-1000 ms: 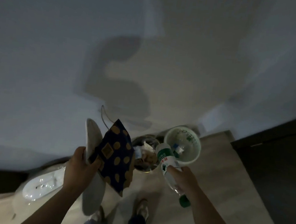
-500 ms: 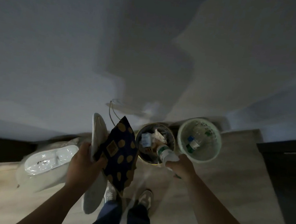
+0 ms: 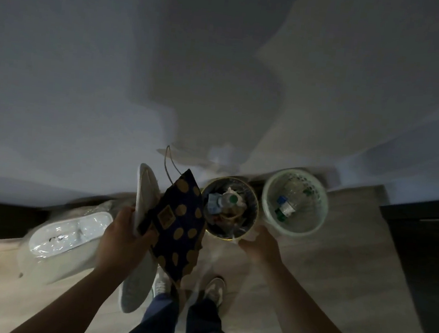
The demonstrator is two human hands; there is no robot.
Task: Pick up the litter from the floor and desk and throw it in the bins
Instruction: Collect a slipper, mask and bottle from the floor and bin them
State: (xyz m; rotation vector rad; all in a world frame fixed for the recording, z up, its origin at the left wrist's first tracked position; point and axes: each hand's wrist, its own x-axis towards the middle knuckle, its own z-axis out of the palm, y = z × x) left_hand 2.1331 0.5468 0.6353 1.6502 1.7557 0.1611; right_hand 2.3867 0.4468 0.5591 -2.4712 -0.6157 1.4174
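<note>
My left hand (image 3: 121,240) grips a white oval plate (image 3: 145,193) together with a dark blue paper bag with gold dots (image 3: 179,224), both held upright left of the bins. A clear plastic bottle with a green cap (image 3: 226,199) lies on top of the litter inside the dark round bin (image 3: 254,218). My right hand (image 3: 260,244) hovers at that bin's near right rim, fingers relaxed and holding nothing. A pale green bin (image 3: 266,209) to the right holds other bottles.
A white bin with a clear plastic liner (image 3: 48,259) stands on the floor at the left. All the bins stand against a pale wall (image 3: 223,71). Dark furniture (image 3: 425,256) borders the right side. My shoes (image 3: 215,288) are on the wooden floor just below the bins.
My right hand carried the bottle over the dark bin and let it go; the bottle now lies inside. The left hand keeps its hold on the plate and bag.
</note>
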